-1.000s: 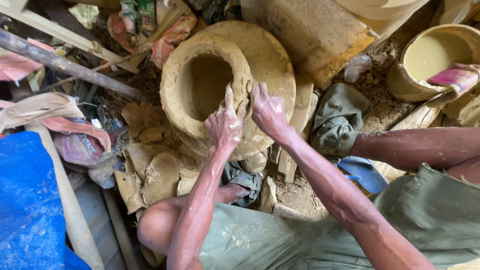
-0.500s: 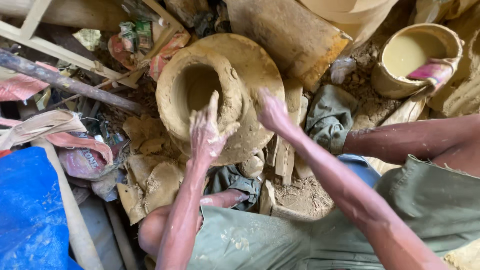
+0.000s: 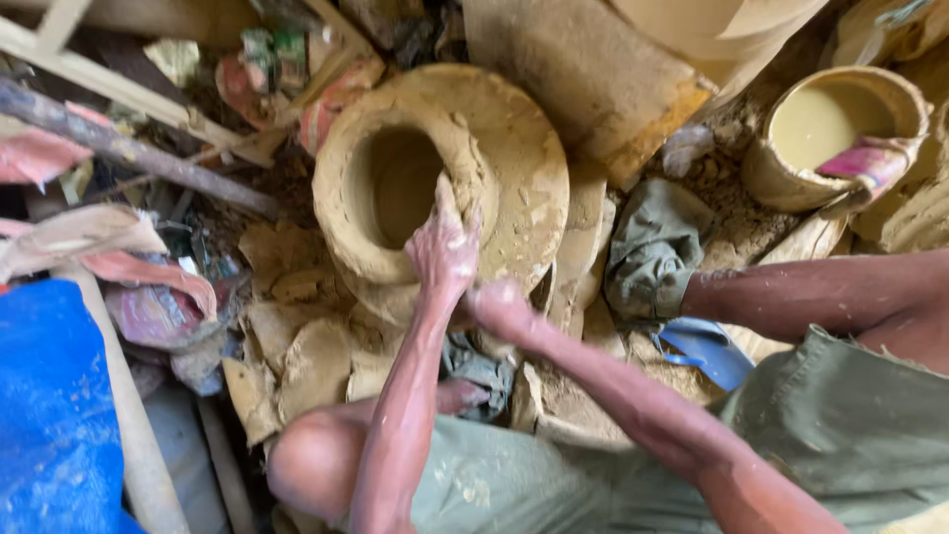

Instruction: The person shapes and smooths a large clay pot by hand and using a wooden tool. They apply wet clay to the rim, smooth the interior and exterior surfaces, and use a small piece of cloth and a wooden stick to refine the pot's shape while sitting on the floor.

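Observation:
A large wet clay pot [image 3: 494, 138] with a round mouth stands on the ground ahead of my knees. My left hand [image 3: 443, 247] lies flat on its near rim, fingers stretched up along the clay beside the mouth. My right hand [image 3: 499, 309] is lower, against the pot's near side by its base, blurred and curled; I cannot tell whether it holds anything. Both hands and forearms are smeared with clay.
A clay bucket of pale slip [image 3: 830, 124] with a pink rag on its rim stands at the right. A grey-green cloth [image 3: 652, 252] and a blue sandal [image 3: 707, 348] lie by my right leg. Blue tarp [image 3: 49, 415], wooden sticks [image 3: 129, 148] and rags clutter the left.
My left hand slid up onto the rim near the mouth. My right hand dropped from the pot's upper side down to its near base. The view has shifted closer.

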